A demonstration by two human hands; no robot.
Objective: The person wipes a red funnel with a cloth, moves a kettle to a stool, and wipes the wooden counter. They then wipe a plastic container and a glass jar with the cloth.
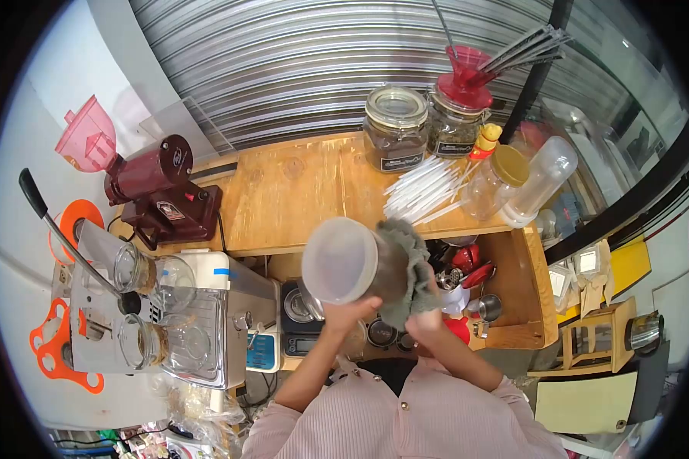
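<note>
A round container with a translucent whitish lid [340, 260] is held up in front of my chest, its lid facing left and toward the camera. Its body looks clear or greyish and is partly covered. My left hand [351, 312] is closed around the container's lower side, near the lid. On the opposite side, my right hand [426, 317] grips a grey-green cloth [403, 268] pressed against the container's body. Some of the right hand's fingers are hidden by the cloth, and it is slightly blurred.
Behind stands a wooden counter [283, 191] with a maroon coffee grinder [164, 187], white straws [421, 191], a clamp-lid jar [396, 130] and a gold-lidded jar [494, 183]. To the left are an espresso machine [99, 321] and glass jugs. A drawer [517, 283] holds utensils.
</note>
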